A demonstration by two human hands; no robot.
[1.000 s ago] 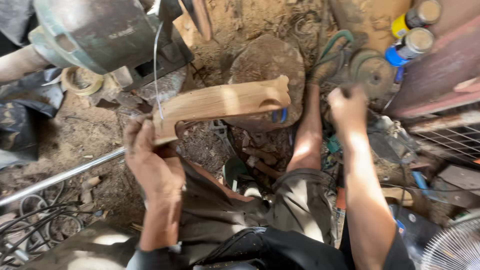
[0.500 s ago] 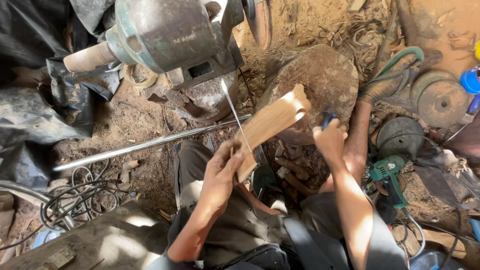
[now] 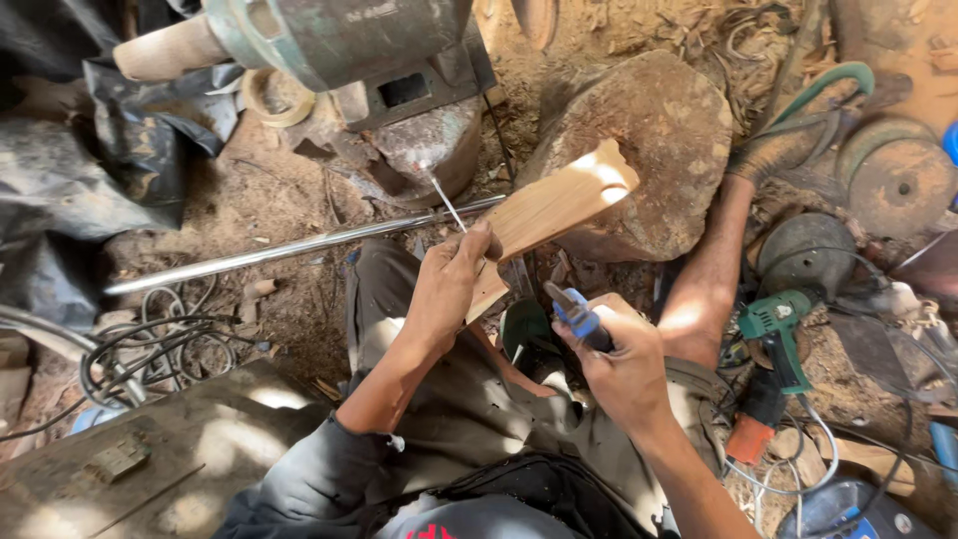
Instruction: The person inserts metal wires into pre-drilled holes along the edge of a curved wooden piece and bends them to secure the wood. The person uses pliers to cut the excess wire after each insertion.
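Our left hand (image 3: 449, 284) closes around the lower end of a pale, flat carved wooden piece (image 3: 554, 205), which angles up over a rough brown stump (image 3: 659, 140). Our right hand (image 3: 624, 359) is fisted on a blue-handled tool (image 3: 574, 311), just beside the wood's base.

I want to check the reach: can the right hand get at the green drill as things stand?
Probably yes. The green drill lies on the ground just beside the right hand, nothing between them, but that hand already grips a blue-handled tool.

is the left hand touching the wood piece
Touching. The head view shows the left hand wrapped around the lower end of the carved wood piece, fingers closed on it with no gap. The right hand holds a blue-handled tool apart from it.
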